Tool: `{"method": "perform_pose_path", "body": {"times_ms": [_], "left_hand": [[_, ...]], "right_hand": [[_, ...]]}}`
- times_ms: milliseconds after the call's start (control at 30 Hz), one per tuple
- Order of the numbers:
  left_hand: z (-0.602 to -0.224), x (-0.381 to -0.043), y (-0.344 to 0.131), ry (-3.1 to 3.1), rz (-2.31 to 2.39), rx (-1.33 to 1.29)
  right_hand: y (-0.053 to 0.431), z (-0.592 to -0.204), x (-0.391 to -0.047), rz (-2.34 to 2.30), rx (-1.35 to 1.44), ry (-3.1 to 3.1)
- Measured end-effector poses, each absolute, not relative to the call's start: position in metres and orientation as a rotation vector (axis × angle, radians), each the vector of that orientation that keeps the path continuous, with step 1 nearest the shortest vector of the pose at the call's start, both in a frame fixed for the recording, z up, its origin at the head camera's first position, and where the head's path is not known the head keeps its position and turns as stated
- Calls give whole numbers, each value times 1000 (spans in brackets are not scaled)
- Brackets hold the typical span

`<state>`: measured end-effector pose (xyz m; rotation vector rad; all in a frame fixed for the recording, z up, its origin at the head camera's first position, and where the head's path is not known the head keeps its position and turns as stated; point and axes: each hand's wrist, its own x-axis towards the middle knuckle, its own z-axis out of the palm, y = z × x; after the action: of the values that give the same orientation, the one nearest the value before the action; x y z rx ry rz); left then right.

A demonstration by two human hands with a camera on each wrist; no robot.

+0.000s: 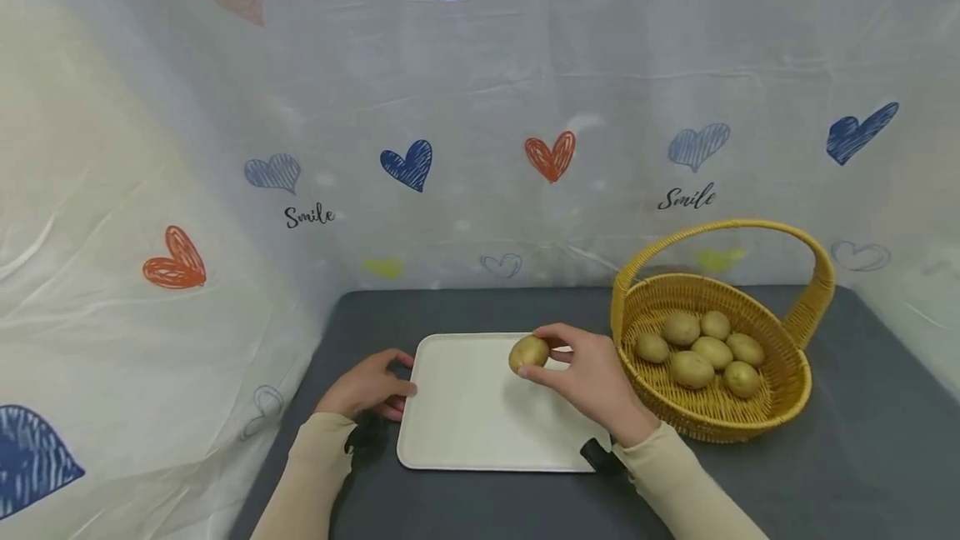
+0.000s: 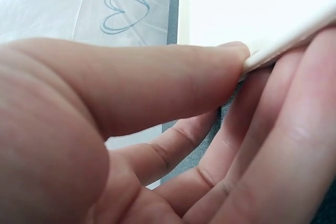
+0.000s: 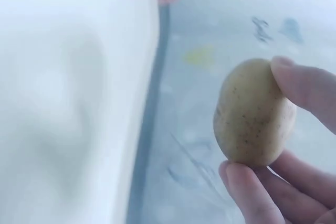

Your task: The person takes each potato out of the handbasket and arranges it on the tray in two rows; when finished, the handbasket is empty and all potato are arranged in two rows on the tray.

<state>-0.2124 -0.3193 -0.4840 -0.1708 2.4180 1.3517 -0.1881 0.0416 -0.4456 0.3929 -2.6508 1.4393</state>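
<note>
My right hand (image 1: 592, 375) pinches a potato (image 1: 528, 354) between thumb and fingertips, held above the white tray (image 1: 457, 423). In the right wrist view the potato (image 3: 253, 114) is oval, with small dark specks on its skin. At the tray's left edge, my left hand (image 1: 367, 386) grips the rim. The left wrist view shows the thumb (image 2: 173, 85) on top of that rim and the fingers below it. The tray surface carries only a soft shadow under the raised potato.
A yellow woven basket (image 1: 787, 419) with a tall arched handle stands right of the tray and holds several potatoes (image 1: 711, 352). Everything rests on a dark grey table (image 1: 847, 473). A pale curtain (image 1: 480, 90) with printed hearts hangs behind and at the sides.
</note>
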Motion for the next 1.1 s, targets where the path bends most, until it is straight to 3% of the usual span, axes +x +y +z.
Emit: {"method": "perform_pose_path", "body": {"times_ms": [600,1100], "left_hand": [[-482,-215,-322,2387,1368,-189],[-481,-214,-321,2399,1340,-196]], "right_hand": [[-87,-486,-249,1502,601,-2716],[-103,-487,-253,1377,637,-2770]]}}
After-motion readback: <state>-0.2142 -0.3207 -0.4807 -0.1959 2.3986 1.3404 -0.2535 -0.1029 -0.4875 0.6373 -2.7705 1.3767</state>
